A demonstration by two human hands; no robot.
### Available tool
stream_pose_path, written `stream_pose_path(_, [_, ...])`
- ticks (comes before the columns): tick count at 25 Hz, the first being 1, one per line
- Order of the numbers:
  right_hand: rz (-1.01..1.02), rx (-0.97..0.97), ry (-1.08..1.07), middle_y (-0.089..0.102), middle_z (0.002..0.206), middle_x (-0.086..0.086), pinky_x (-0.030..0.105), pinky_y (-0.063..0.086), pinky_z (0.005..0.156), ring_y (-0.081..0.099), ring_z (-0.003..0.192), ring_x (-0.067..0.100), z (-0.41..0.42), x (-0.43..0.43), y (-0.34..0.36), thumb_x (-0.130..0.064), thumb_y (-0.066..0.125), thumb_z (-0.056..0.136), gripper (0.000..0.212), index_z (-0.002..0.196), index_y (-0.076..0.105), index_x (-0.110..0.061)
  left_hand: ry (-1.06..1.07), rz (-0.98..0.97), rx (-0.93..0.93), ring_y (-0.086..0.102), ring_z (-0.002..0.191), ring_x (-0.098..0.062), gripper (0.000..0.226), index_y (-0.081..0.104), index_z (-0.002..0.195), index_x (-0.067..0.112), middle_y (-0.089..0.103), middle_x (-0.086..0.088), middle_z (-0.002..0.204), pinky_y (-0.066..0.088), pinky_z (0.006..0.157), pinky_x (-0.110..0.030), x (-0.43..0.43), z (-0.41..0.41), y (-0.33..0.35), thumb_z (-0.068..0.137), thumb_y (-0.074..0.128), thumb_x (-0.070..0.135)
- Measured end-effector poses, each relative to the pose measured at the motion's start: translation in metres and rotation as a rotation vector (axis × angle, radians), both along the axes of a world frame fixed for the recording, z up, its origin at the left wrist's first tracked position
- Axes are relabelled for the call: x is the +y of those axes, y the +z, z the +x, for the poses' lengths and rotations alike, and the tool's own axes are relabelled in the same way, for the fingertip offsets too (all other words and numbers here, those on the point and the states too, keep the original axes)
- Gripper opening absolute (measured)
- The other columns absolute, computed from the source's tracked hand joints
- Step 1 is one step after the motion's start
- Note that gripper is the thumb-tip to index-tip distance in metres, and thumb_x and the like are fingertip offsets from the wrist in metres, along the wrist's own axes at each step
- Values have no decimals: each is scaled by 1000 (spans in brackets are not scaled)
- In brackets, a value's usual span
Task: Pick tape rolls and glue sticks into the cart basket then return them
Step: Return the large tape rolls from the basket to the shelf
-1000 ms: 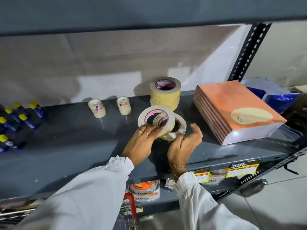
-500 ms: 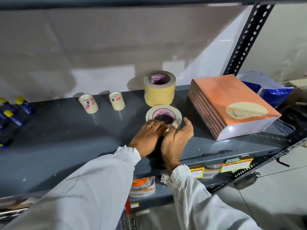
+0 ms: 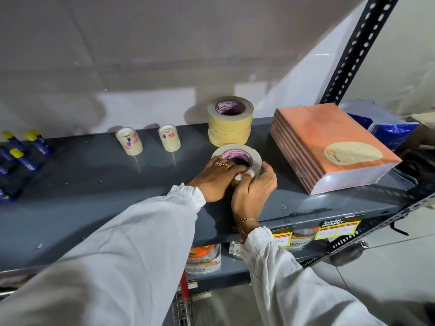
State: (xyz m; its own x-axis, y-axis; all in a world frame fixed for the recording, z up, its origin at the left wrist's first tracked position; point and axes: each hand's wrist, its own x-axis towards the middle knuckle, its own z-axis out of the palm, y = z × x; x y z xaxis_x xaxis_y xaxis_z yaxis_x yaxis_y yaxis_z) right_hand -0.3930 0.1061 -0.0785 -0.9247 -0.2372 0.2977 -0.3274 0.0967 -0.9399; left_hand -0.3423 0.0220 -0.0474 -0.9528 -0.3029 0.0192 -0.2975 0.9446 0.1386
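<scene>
Cream masking tape rolls (image 3: 255, 158) lie flat in a short stack on the grey shelf (image 3: 94, 184). My left hand (image 3: 217, 178) rests on the stack's near left side with fingers over its top edge. My right hand (image 3: 254, 192) cups its near right side. Behind stands a taller stack of yellow tape rolls (image 3: 230, 124). Two small clear tape rolls (image 3: 129, 140) (image 3: 169, 137) stand further left. Blue glue sticks with yellow caps (image 3: 22, 152) lie at the shelf's far left. The cart (image 3: 184, 302) shows only its red handle and wire below the shelf.
A stack of orange-covered notebooks (image 3: 329, 147) sits right of the tape, with a blue plastic bag (image 3: 386, 125) behind it. A perforated black upright (image 3: 353, 50) rises at the back right. Jars (image 3: 204, 257) and price labels (image 3: 336, 229) sit on the lower shelf front.
Two tape rolls held tilted and apart a second ago now lie flat, one on the other, on the shelf. Both hands have closed in around the stack.
</scene>
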Motion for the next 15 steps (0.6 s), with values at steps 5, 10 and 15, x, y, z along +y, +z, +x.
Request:
stream_pose_path(5, [-29,52,4,47,125,21,53,31,104,36,119,31,1,3,7,-20,41,79,48,123,43,1,94,-158,301,40,129,-33,66,44,133,11,50,-12,137,25,109,-50,9,46,-18,73,72,17])
stream_pose_path(10, [-10,417,180,47,128,25,51,21,112,35,125,34,78,25,-2,-12,46,82,41,121,41,-3,228,-188,588,39,125,-25,43,48,128,8,53,-10,135,31,107,-43,26,130,-17,89,47,28])
stream_pose_path(15, [22,503,505,46,127,12,34,20,107,38,117,29,216,41,-32,-20,47,82,35,115,41,-11,154,-317,647,46,108,-32,26,54,100,4,47,-14,116,29,104,-42,63,287,-101,94,40,26])
